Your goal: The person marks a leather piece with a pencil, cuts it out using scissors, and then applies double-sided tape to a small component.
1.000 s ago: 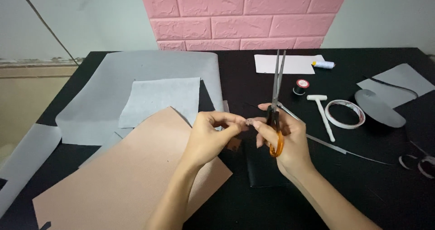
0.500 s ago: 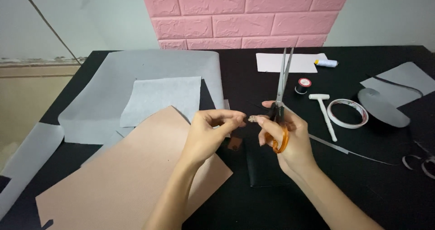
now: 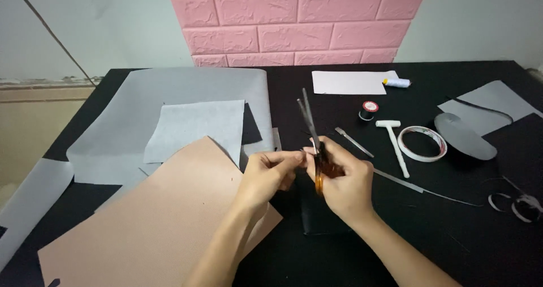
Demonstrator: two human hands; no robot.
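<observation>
1. Currently, scissors point(image 3: 314, 145) with orange handles are gripped in the right hand point(image 3: 342, 182), blades pointing away and slightly parted.
2. A small scrap point(image 3: 306, 151), too small to identify, is pinched between the left hand point(image 3: 268, 177) fingertips, right at the blades, above the black table point(image 3: 452, 230).
3. Cutting appears to be under way; whether the scrap is nearly trimmed cannot be told.
4. Grey sheets point(image 3: 192, 123) and a tan sheet point(image 3: 164, 219) are seen lying uncut beside the hands, a tape roll point(image 3: 422, 143) further right.
</observation>
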